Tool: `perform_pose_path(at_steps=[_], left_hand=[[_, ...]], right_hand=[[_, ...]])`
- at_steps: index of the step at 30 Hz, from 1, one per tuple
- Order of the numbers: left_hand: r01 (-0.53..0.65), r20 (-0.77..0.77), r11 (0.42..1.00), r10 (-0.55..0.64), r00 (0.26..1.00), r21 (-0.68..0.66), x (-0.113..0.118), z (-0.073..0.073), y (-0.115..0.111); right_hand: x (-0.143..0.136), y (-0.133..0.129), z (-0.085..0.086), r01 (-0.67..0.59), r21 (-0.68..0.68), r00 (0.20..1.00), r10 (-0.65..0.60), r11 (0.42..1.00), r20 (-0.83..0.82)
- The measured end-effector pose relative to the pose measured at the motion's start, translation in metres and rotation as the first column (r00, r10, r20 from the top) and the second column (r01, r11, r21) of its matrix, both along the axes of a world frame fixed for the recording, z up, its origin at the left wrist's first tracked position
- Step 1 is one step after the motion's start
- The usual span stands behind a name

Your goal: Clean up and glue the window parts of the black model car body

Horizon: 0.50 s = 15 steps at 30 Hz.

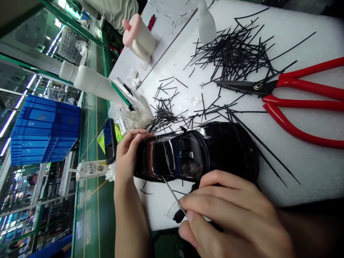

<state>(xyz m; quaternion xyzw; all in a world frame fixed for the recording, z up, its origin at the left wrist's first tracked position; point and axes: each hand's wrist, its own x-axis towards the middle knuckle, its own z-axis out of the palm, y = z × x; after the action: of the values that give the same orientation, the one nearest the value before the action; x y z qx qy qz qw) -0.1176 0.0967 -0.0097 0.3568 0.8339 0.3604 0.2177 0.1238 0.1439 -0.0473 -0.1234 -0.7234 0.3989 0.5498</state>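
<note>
Black model car (pixel 228 150) lies between the hands, its rear end against the curled fingers of the left hand (pixel 127 156); whether these grip firmly I cannot tell. Fingers of the right hand (pixel 231 215) pinch a slim metal tool (pixel 174 195), its tip at the car's near side. Fine work along that edge seems the step in hand; the next move would call for a light touch. Glossy, rounded bodywork contrasts with the grainy white desk (pixel 322 172) beyond the fingers, bearing thin black strips (pixel 233 53) and red-handled scissors (pixel 258 86).
</note>
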Motion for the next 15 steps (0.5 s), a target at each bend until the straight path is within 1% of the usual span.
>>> perform_pose_path(at_steps=[3, 15], left_hand=[[0.001, -0.013, 1.000, -0.001, 1.000, -0.015, 0.0005, 0.0007, 0.0003], [-0.001, -0.007, 1.000, 0.001, 1.000, -0.006, 0.0014, 0.0004, -0.0019]], right_hand=[[0.0011, -0.0022, -0.0013, -0.007, -0.023, 1.000, 0.007, 1.000, 0.003], [0.0022, -0.0052, -0.0038, -0.010, -0.002, 1.000, 0.010, 1.000, -0.021]])
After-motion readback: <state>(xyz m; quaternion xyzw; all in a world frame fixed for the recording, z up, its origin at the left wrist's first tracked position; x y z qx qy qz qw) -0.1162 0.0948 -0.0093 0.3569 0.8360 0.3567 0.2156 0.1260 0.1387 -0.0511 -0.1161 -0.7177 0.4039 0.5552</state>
